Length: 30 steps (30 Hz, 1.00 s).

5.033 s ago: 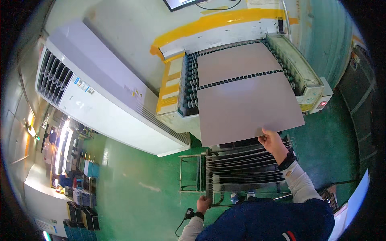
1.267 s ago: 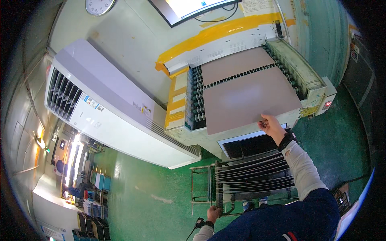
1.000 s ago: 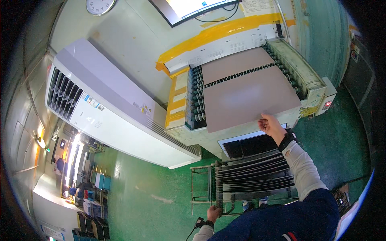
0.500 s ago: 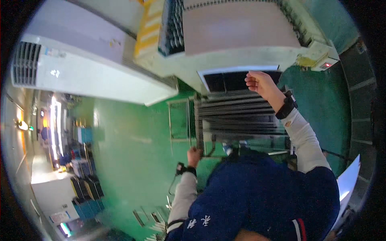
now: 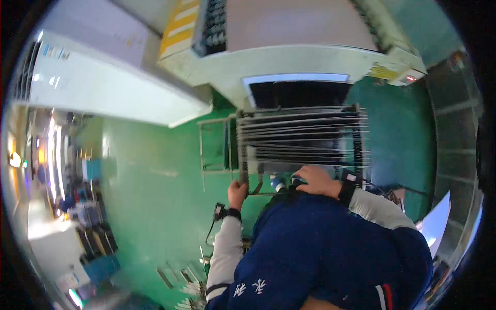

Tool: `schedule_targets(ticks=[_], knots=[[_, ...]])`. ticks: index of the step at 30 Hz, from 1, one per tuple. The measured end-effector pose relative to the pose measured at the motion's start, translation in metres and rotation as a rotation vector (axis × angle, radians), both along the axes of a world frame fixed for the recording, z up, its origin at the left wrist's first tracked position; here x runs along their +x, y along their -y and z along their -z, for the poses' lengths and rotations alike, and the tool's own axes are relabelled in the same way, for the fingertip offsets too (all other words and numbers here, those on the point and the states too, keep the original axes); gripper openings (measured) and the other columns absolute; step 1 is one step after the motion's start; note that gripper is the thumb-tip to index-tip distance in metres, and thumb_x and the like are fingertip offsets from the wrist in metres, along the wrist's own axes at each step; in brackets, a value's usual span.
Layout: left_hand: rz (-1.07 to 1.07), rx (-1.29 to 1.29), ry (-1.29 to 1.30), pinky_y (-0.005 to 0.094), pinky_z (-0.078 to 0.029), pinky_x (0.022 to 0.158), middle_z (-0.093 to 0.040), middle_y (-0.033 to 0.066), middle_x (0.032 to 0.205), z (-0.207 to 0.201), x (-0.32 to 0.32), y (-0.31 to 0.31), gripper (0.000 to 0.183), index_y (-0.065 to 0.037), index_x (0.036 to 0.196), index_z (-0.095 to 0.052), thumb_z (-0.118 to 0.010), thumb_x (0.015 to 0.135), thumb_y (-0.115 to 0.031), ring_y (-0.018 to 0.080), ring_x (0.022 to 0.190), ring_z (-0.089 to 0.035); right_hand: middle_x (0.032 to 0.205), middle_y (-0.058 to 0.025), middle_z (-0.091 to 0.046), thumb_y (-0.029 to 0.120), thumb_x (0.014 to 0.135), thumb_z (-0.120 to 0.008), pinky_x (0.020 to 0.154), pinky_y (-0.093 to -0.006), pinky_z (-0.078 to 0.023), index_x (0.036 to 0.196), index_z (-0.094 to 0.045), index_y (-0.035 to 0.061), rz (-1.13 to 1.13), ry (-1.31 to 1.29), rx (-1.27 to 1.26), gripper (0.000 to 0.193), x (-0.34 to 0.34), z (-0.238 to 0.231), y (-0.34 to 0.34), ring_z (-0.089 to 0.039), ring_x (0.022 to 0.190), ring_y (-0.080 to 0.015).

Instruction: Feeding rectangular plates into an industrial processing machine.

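Observation:
My left hand is closed round the near left corner of a metal rack. Several thin, dark panels lie across the rack, edges upward, between its two toothed sides. Close to my body, past the rack's near side, is my right hand. Its thumb and fingers are apart, and I see nothing held in them. A dark band circles each wrist.
Beyond the rack stands a large pale machine with a dark opening and rollers on top. A long white cabinet is at the far left. An empty metal frame touches the rack's left side. White sheets lean at the right.
My right hand has come down from above the rack's far side to near my body, and its fingers have spread. My left hand stays at the rack's near left corner.

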State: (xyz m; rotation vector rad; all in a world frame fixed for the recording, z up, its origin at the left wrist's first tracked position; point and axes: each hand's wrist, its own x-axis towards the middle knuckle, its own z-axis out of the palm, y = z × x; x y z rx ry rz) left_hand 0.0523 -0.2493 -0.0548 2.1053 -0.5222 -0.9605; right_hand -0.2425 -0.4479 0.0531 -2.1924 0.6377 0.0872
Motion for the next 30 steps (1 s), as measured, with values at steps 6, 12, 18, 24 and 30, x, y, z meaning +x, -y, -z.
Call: schedule_targets(ticks=[6, 12, 18, 24, 30], knots=[[-0.001, -0.004, 0.078, 0.0348, -0.044, 0.056, -0.056, 0.0065, 0.063, 0.012, 0.013, -0.016, 0.02, -0.001, 0.071, -0.053, -0.07, 0.075, -0.011, 0.0142, 0.06, -0.051, 0.084, -0.0161, -0.067, 0.021, 0.077, -0.068, 0.068, -0.051, -0.052, 0.088, -0.067, 0.0053, 0.023, -0.316, -0.145, 0.02, -0.028, 0.041, -0.015, -0.065, 0.081, -0.0402], [0.023, -0.065, 0.16, 0.0348, -0.044, 0.052, -0.054, 0.0045, 0.059, 0.023, 0.017, -0.022, 0.026, -0.002, 0.068, -0.051, -0.073, 0.077, -0.014, 0.0131, 0.056, -0.05, 0.077, -0.019, -0.067, 0.013, 0.073, -0.063, 0.064, -0.0521, -0.051, 0.08, -0.069, 0.0062, -0.019, -0.347, -0.176, 0.012, -0.036, 0.041, -0.025, -0.066, 0.075, -0.0406], [-0.033, -0.113, -0.071, 0.0336, -0.041, 0.049, -0.051, 0.0027, 0.056, 0.019, 0.014, -0.021, 0.029, -0.005, 0.065, -0.048, -0.073, 0.078, -0.015, 0.014, 0.051, -0.046, 0.068, -0.0186, -0.065, 0.013, 0.063, -0.067, 0.053, -0.0524, -0.05, 0.071, -0.068, 0.005, 0.055, -0.143, -0.353, 0.011, -0.032, 0.007, -0.038, -0.065, 0.064, -0.0411], [0.103, -0.009, 0.169, 0.0322, -0.042, 0.056, -0.053, 0.0022, 0.062, 0.052, 0.034, -0.03, 0.029, -0.005, 0.068, -0.046, -0.072, 0.079, -0.011, 0.0152, 0.058, -0.045, 0.074, -0.0133, -0.067, 0.011, 0.071, -0.065, 0.059, -0.0479, -0.052, 0.076, -0.069, 0.0082, -0.021, -0.32, -0.383, 0.007, -0.025, 0.015, -0.037, -0.068, 0.074, -0.0353], [0.04, 0.047, -0.151, 0.0331, -0.044, 0.056, -0.056, 0.0009, 0.066, -0.04, 0.01, -0.001, 0.027, -0.002, 0.073, -0.052, -0.072, 0.084, -0.017, 0.0133, 0.062, -0.053, 0.075, -0.0142, -0.068, 0.015, 0.069, -0.069, 0.056, -0.048, -0.052, 0.076, -0.071, 0.0077, 0.013, -0.454, -0.325, 0.01, -0.03, 0.046, -0.03, -0.068, 0.073, -0.0355]])
